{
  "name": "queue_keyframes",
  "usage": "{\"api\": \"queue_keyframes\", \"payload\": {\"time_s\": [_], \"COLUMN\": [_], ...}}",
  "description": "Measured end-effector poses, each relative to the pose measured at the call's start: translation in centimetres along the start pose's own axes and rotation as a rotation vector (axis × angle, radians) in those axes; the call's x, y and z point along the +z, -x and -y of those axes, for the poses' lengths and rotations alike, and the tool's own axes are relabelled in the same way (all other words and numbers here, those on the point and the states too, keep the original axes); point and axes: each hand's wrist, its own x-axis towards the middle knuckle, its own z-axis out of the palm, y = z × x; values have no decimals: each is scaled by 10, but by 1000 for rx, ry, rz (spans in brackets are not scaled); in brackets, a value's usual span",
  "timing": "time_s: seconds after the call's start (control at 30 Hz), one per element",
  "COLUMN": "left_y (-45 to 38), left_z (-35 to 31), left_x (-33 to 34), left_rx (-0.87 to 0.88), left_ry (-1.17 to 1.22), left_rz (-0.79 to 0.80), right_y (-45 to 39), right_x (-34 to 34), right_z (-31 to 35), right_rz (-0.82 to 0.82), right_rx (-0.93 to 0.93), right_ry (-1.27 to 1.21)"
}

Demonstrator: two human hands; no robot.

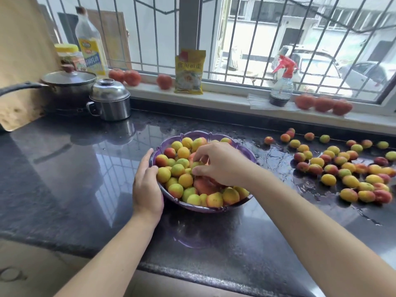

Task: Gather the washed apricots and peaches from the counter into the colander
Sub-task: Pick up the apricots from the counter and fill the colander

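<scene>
- Two bare forearms reach in from the near edge over the dark, glossy counter (64,168), which carries everything here.
- The left hand (147,185) rests against the near-left wall of the purple colander (192,207), fingers curled over the rim with the fingertips touching a yellow fruit just inside.
- The right hand (218,163) hangs over the middle of the colander, its fingers bent downward and pinching a small greenish apricot (196,166) above the heap.
- The colander stands near the centre of the counter, between the two hands, and is heaped with yellow, green and red-blushed apricots and peaches (185,180); a larger orange-pink peach (204,186) lies directly under the right palm.
- To the right of the colander, well apart from both hands, many more loose fruit (342,168) lie scattered on a wet patch of the counter, stretching to the right edge of the view.
- At the far left of the counter stand a lidded black pot (68,86) and, just beside it, a steel lidded container (110,101).
- On the windowsill (225,93) behind are an oil bottle (91,39), a yellow-lidded jar (68,54), a yellow packet (189,71), a spray bottle (281,82) with a red trigger, and several tomatoes (323,103) in small groups.
</scene>
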Motion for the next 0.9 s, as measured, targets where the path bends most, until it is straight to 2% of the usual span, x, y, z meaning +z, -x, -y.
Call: {"api": "queue_keyframes", "payload": {"time_s": [0.3, 0.37, 0.43, 0.5, 0.57, 0.6, 0.73, 0.9], "left_y": [-2, -4, -6, -6, -5, -5, -6, -6], "left_z": [5, 6, 8, 9, 9, 9, 10, 10], "left_x": [-3, -3, -4, -4, -4, -3, -2, 0], "left_rx": [-7, -12, -14, -12, 4, 9, 20, 21], "left_ry": [-3, 14, 24, 42, 55, 66, 102, 122], "left_rz": [10, 9, 0, -10, -19, -23, -37, -35], "right_y": [0, 2, 5, 5, 4, 3, -3, -24], "right_x": [-1, -5, -14, -20, -16, -10, 19, 24], "right_z": [0, -8, -26, -60, -102, -123, -179, -206], "right_rz": [29, 6, -142, -376, -541, -564, -436, -296], "right_rx": [-10, 17, 100, 231, 385, 461, 642, 701], "right_ry": [79, -9, -176, -272, -250, -207, -73, 130]}}
